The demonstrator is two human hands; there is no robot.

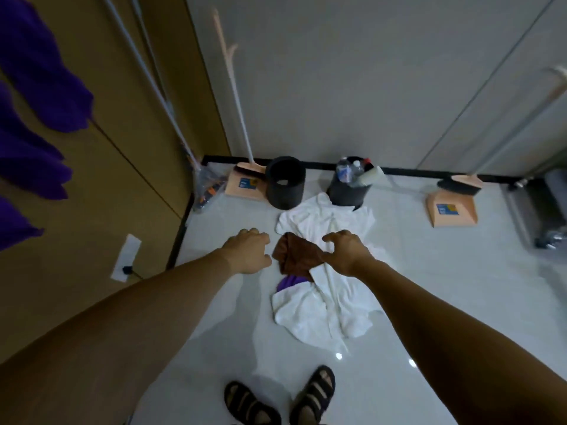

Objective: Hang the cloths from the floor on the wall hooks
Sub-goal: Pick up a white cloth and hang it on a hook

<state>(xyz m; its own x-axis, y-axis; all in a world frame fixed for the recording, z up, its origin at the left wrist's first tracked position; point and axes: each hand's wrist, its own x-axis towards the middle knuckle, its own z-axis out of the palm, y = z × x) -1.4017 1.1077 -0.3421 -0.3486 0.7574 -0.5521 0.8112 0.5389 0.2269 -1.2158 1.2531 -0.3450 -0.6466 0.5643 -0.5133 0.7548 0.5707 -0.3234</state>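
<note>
Brown cloth [296, 256]: bunched, over the middle of the white cloths, its right edge pinched by the right hand [345, 253], whose fingers are bent down onto the fabric with the thumb spread.

Left hand [248, 254]: just left of the brown cloth and apart from it; fingers curled in, nothing held.

White cloths [322, 308]: crumpled in a long heap on the floor [429, 286], running from the bins toward the person's feet.

Purple cloth [290, 282]: small, on the floor, mostly covered by the brown and white fabric; only a corner shows.

Hanging purple cloths [46, 87]: several, against the brown wall panel [122, 148] at far left; what they hang from cannot be seen.

Black bin [285, 184]: upright near the grey wall, touching the far end of the white heap.

Second black bin [349, 187]: upright just to its right, holding plastic bottles.

Peach dustpans: one [245, 187] left of the bins, one [451, 208] well to the right, each with a brush head resting at it.

Long handles [171, 118]: leaning in the corner.

Black sandals [316, 394]: on the person's feet, bottom edge.
</note>
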